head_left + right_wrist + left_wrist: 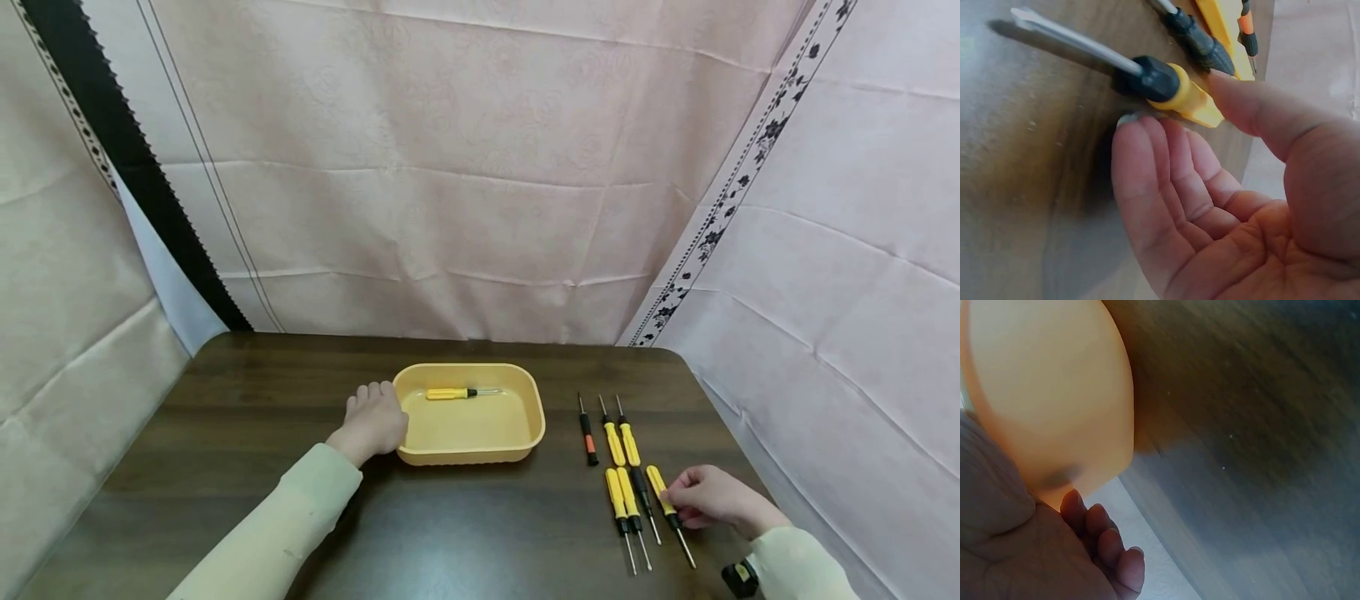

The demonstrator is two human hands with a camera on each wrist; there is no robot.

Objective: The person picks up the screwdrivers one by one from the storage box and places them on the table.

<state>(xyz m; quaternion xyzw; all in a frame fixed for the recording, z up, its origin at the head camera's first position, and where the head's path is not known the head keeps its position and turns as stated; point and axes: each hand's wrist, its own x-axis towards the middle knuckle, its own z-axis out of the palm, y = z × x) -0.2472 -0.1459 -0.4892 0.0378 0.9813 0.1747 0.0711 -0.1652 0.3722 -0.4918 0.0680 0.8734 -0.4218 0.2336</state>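
A yellow plastic tray [468, 457] stands on the table with one yellow-handled screwdriver [447, 393] lying inside. My left hand [372, 419] holds the tray's left end; in the left wrist view its curled fingers [1110, 547] lie by the tray's outer wall [1079, 394], and the thumb's tip is hidden. At the right, my right hand [716, 498] pinches the handle of the rightmost yellow-and-black screwdriver [660, 490] between thumb and fingers. In the right wrist view that screwdriver's metal shaft [1085, 44] points away from the hand [1210, 206].
Left of the right hand lie several more screwdrivers: yellow-handled ones [615, 492], a black one [640, 483] and a black-and-orange one [588, 439]. The dark wooden table [480, 533] ends at hanging pale cloth [450, 208] behind and at the sides.
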